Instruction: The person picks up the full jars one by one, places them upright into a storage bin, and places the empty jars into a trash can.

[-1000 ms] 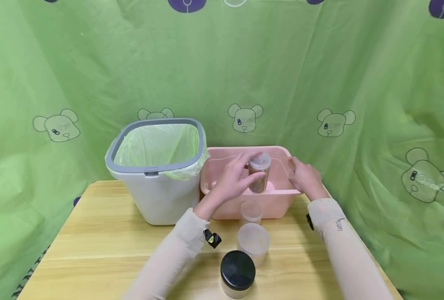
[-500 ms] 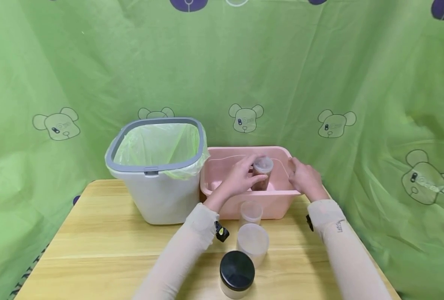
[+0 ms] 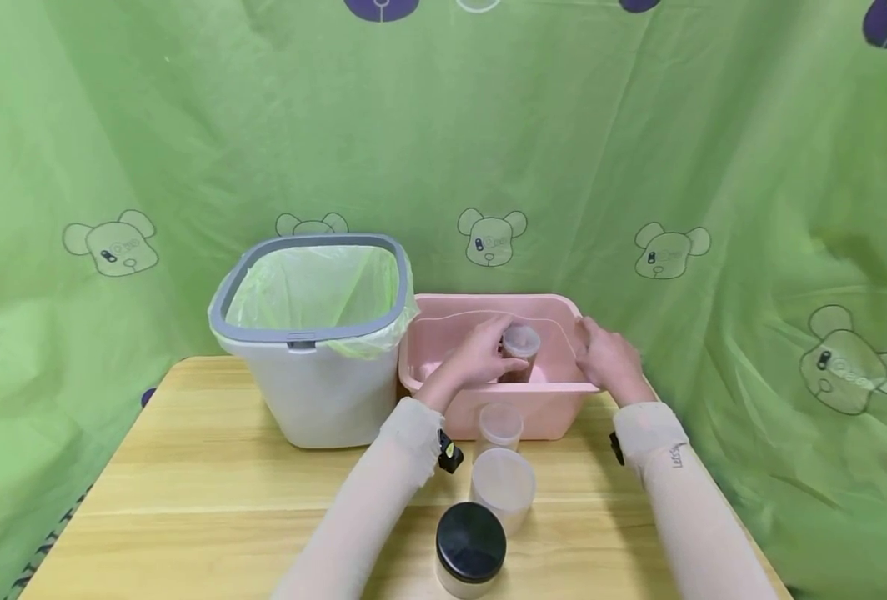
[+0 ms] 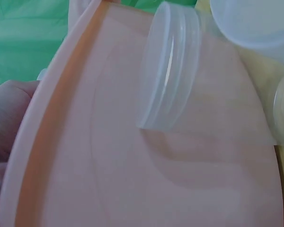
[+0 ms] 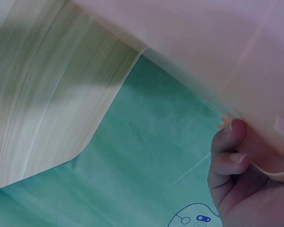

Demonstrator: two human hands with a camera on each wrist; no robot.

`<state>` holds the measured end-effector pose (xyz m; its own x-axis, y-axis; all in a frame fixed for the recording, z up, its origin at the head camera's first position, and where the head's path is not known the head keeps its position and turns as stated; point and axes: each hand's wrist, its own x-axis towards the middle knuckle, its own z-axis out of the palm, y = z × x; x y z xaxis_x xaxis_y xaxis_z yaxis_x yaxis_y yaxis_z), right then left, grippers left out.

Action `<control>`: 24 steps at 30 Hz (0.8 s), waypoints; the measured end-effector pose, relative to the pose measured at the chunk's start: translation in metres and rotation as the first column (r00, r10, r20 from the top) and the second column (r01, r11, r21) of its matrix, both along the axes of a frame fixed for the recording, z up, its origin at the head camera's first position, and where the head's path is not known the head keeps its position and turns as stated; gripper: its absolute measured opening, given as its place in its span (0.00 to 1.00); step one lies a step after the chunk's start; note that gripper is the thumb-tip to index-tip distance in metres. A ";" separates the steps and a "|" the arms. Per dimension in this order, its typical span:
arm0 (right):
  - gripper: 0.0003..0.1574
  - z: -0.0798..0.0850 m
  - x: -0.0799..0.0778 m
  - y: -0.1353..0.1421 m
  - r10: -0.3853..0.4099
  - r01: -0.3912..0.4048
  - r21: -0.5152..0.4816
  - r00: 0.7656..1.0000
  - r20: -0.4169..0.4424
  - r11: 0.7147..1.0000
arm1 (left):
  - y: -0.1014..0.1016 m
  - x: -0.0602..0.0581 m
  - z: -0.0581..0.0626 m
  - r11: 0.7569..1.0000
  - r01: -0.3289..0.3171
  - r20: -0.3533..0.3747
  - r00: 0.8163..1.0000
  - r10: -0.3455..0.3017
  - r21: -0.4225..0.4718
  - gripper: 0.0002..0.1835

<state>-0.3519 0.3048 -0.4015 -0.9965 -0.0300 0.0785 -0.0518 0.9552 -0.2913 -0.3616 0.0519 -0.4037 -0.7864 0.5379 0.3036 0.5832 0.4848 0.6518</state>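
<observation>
Inside the pink basin [image 3: 552,412], my left hand [image 3: 479,357] grips an upright clear jar [image 3: 522,342] with a translucent lid. The jar's lower part is hidden by the basin's front rim and my fingers. In the left wrist view, the basin's wall hides most of that hand [image 4: 9,118]. My right hand [image 3: 610,360] holds the basin's right rim, and its curled fingers [image 5: 229,163] show at the rim in the right wrist view. Just outside the basin's front wall stands a small translucent lidded container [image 3: 500,425].
A wider translucent container [image 3: 503,483] and a jar with a black lid [image 3: 471,542] stand nearer on the wooden table [image 3: 211,467]. Left of the basin is a white bin [image 3: 316,396] with a grey rim and green liner. A green curtain [image 3: 563,150] hangs behind.
My left hand has moved slightly right and lowered the jar deeper into the basin. My right hand has stayed on the rim.
</observation>
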 end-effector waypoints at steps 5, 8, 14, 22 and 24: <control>0.43 -0.001 0.001 -0.001 -0.002 0.002 -0.010 1.000 -0.002 1.000 | -0.002 -0.006 -0.007 0.996 -0.045 -0.005 0.999 0.045 -0.079 0.39; 0.43 -0.001 0.001 0.000 -0.007 0.006 -0.011 1.000 -0.007 1.000 | -0.002 -0.008 -0.009 0.989 -0.055 -0.015 0.998 0.054 -0.136 0.40; 0.42 -0.001 0.000 0.001 0.000 0.000 -0.014 1.000 -0.013 1.000 | -0.002 -0.008 -0.009 0.976 -0.095 -0.013 0.995 0.095 -0.196 0.36; 0.43 -0.002 0.001 0.001 -0.009 0.009 -0.010 1.000 0.016 1.000 | -0.001 -0.005 -0.008 0.955 -0.127 -0.011 0.992 0.129 -0.266 0.35; 0.43 -0.001 0.001 0.001 -0.006 0.006 -0.011 1.000 0.017 1.000 | 0.000 -0.005 -0.008 0.950 -0.132 -0.016 0.991 0.133 -0.282 0.34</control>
